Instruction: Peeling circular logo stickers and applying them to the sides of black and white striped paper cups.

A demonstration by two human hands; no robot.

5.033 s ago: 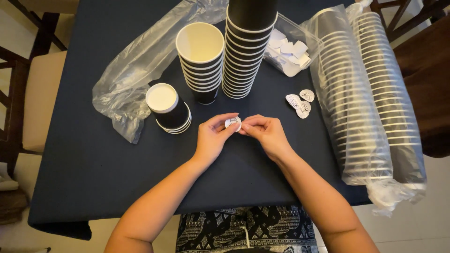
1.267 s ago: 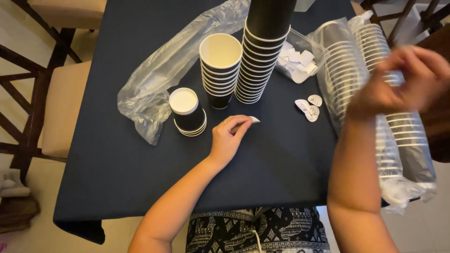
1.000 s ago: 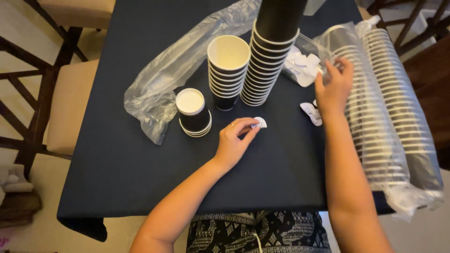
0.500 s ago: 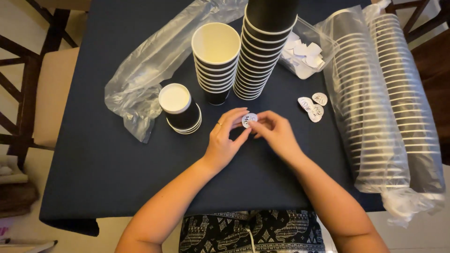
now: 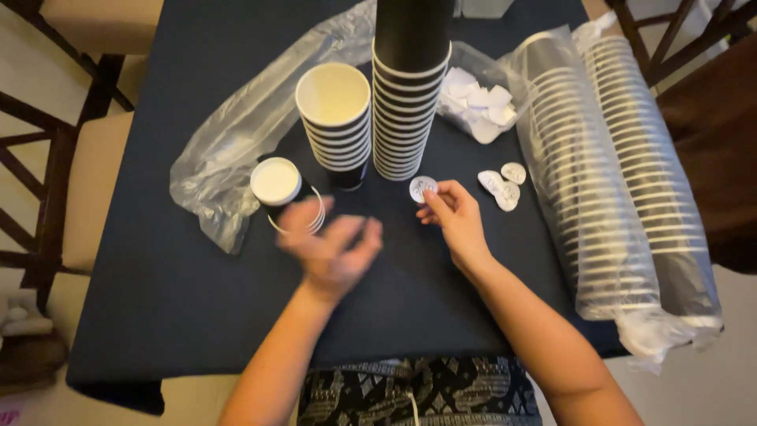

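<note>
Setting: a table (image 5: 158, 315) under a dark blue cloth, seen from above, with wooden chairs (image 5: 47, 158) at its left and top right.

Far left: an empty clear bag (image 5: 229, 166) lies crumpled and flat.

Capped cup: a short nest of black cups (image 5: 285, 197) stands just beside the bag, the top one shut with a white lid.

Left hand (image 5: 331, 248): blurred with motion, fingers spread, palm up, holding nothing that I can see; it hovers just in front of the capped cup.

Middle stacks: two upright stacks, a short one (image 5: 335, 118) open at the top and a tall one (image 5: 406, 95) running out of view.

Sticker (image 5: 423, 188): one round white disc, pinched by the right hand's fingertips just in front of the tall stack.

Right hand (image 5: 453, 221): fingers closed on the disc, held up facing the camera, likely to peel or read it.

Spare discs (image 5: 503, 183): about three lie loose to the right, within reach.

Small bag (image 5: 477, 102): more white discs, too many to count.

Far right: two long sleeves of cups (image 5: 623, 197) lie wrapped in plastic.
</note>
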